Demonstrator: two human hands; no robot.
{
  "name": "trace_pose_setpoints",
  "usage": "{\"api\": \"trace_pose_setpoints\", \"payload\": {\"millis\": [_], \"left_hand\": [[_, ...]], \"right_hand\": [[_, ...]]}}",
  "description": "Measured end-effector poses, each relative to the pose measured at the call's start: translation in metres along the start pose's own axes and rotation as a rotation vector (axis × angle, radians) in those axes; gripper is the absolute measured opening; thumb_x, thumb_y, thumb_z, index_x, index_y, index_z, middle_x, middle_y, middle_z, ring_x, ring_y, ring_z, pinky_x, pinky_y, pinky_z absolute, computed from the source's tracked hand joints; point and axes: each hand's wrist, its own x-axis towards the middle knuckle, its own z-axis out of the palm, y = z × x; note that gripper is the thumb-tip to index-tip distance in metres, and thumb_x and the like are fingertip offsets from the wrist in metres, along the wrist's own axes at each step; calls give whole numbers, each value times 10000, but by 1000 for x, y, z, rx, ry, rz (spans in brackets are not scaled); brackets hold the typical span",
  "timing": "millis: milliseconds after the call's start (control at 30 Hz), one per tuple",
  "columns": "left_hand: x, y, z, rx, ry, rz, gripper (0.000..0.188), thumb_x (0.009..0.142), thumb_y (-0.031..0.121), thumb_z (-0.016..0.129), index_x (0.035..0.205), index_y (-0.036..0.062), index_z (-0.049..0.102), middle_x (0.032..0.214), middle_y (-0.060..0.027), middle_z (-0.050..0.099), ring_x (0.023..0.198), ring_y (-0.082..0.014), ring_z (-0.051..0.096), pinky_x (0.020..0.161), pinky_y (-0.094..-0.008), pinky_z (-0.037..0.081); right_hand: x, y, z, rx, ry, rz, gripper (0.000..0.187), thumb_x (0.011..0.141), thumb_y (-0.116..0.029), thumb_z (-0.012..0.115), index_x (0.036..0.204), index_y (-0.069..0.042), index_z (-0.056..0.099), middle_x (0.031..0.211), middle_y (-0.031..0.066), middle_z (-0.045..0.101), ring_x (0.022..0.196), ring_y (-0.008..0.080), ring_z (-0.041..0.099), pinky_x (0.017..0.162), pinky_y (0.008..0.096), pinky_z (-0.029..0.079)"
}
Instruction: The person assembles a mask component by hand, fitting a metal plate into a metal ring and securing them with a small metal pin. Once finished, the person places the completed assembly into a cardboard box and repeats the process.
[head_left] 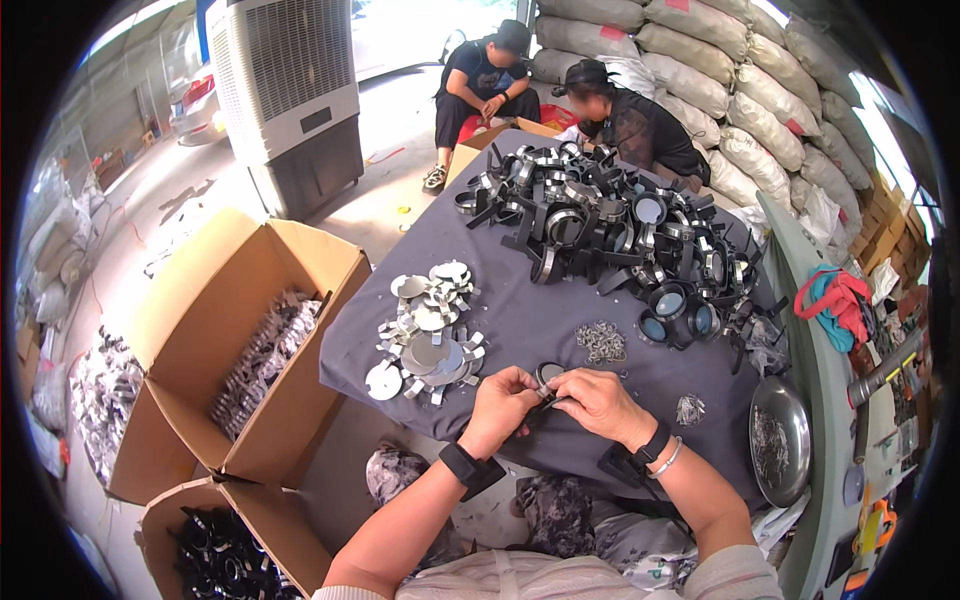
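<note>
Close to the table's near edge, my left hand (pixel 505 402) and my right hand (pixel 605 400) meet around a black round-framed part (pixel 550 371) with a grey disc face. Both hands are closed on it, fingertips pinching its lower side; what lies between the fingertips is hidden. Just beyond my hands is a small heap of metal clips or hooks (pixel 601 342). Left of them lies a pile of shiny round discs with tabs (pixel 430 330). A big heap of black round-framed parts (pixel 600 215) covers the table's far side.
A dark cloth covers the table (pixel 385 225). On the right are a small pile of pins (pixel 690 409) and a metal bowl (pixel 795 420) holding thin metal pieces. Cardboard boxes (pixel 190 350) stand left, near an air cooler (pixel 290 90). Two people (pixel 490 80) sit beyond, beside stacked sacks (pixel 760 150).
</note>
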Motion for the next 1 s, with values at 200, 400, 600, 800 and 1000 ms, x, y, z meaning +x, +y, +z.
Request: {"api": "trace_pose_setpoints", "payload": {"millis": [200, 400, 600, 800, 1000], "left_hand": [[3, -4, 2, -39, 25, 27, 47, 819, 25, 613, 801, 38, 572, 678, -9, 597, 466, -45, 472, 357, -204, 367], [9, -3, 2, 125, -11, 167, 69, 809, 1, 619, 773, 36, 573, 614, -3, 564, 438, -43, 461, 357, -197, 350], [16, -1, -7, -7, -27, -9, 78, 810, -9, 614, 759, 22, 564, 605, -33, 569, 420, -86, 499, 341, -222, 392], [17, 0, -4, 9, -37, -15, 66, 813, -2, 605, 774, 24, 559, 622, -34, 574, 444, -83, 508, 345, -221, 400], [17, -19, -7, 127, 12, 158, 40, 815, 10, 587, 809, 21, 549, 615, -26, 565, 452, -77, 496, 370, -221, 395]], "right_hand": [[9, -4, -4, -74, -59, 7, 254, 691, 1, 723, 878, -27, 554, 822, 100, 625, 767, 299, 638, 636, 373, 519], [7, -25, -9, -222, -84, 85, 227, 712, -11, 713, 865, -35, 547, 801, 118, 624, 739, 312, 635, 621, 380, 512], [7, 0, -3, 11, -12, 184, 220, 725, -25, 718, 858, -33, 542, 812, 129, 641, 749, 315, 650, 613, 365, 517], [1, 8, -3, 31, 29, 193, 202, 734, 10, 717, 868, -10, 568, 866, 110, 685, 764, 266, 683, 633, 321, 539], [5, 13, 1, 1, 4, 177, 220, 725, 9, 721, 888, -11, 573, 856, 104, 680, 754, 259, 683, 626, 310, 542]]}}
